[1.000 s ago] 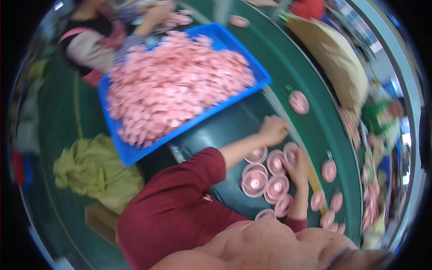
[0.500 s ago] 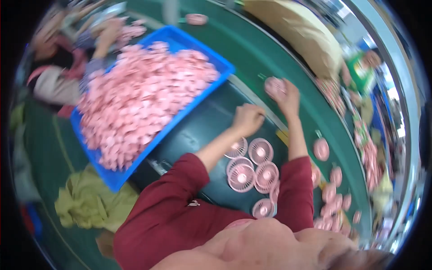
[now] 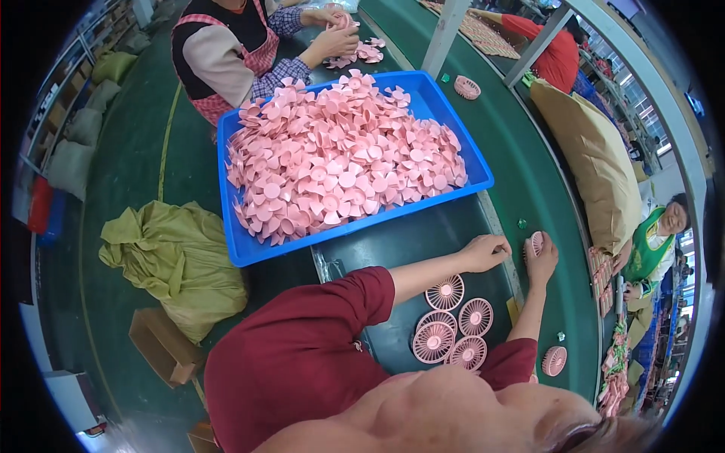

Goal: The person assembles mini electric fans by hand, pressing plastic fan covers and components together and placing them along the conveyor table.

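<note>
Over the green belt, my right hand point(image 3: 542, 260) is closed round a pink slatted fan housing point(image 3: 535, 243), with a small green piece point(image 3: 522, 224) just beyond it. To its left, above the dark table's right edge, my left hand point(image 3: 483, 253) has its fingers curled and thumb and fingertips together. Whether something small sits in that pinch cannot be made out. Below my left forearm, several round pink fan guards point(image 3: 476, 317) with radial ribs lie on the dark table point(image 3: 393, 248), some overlapping. A blue tray point(image 3: 362, 226) heaped with pink fan blades point(image 3: 332, 166) stands beyond my left arm.
Two more pink housings, a far one point(image 3: 467, 87) and a near one point(image 3: 553, 361), lie on the belt point(image 3: 495, 151). A co-worker's hands point(image 3: 336, 38) handle pink parts behind the tray. A yellow-green sack point(image 3: 177, 264) and a cardboard box point(image 3: 166, 343) stand at left.
The view has swung, so the tray and table now appear farther right and lower, and sharper. My right hand stays on the housing; my left hand stays curled beside it.
</note>
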{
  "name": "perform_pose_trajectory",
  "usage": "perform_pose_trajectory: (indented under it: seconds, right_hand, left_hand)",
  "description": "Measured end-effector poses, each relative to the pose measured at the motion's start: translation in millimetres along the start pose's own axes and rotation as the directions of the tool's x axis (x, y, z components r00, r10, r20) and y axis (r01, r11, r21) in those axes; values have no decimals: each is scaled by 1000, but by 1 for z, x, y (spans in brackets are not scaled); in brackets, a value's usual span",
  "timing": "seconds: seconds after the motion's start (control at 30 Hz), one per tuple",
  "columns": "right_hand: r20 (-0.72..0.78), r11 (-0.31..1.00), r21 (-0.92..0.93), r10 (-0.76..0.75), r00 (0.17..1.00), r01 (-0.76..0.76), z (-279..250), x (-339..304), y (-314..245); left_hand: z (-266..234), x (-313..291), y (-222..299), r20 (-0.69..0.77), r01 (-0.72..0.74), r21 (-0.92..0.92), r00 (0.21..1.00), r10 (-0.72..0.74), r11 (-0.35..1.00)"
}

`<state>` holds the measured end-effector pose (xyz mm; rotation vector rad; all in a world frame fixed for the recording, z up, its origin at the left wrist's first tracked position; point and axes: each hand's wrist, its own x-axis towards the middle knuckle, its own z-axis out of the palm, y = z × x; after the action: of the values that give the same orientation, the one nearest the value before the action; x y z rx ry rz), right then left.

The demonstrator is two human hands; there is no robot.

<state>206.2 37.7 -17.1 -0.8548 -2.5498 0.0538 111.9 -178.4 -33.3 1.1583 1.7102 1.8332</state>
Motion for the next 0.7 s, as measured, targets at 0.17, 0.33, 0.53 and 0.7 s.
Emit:
perform_pose_trajectory:
  seconds: [0.17,0.33,0.53,0.7]
  right_hand:
    - [57,888,454,54,997,-73,-27,-10,-28]
    - [25,701,712,-85,996,42,-64,-49,-98]
    - [-61,814,472,-352,934,338,-81,-73,-141]
    - [-166,775,552,-261,951,309,-72,-82,-142]
  left_hand:
    - [4,8,-24,-35,56,-194,997,-64,979]
    - [9,3,10,269,417,-767,899,-346,487]
    - [1,4,42,244,281,-958,906,-346,59]
    - [4,1,55,125,204,-937,954,-274,283]
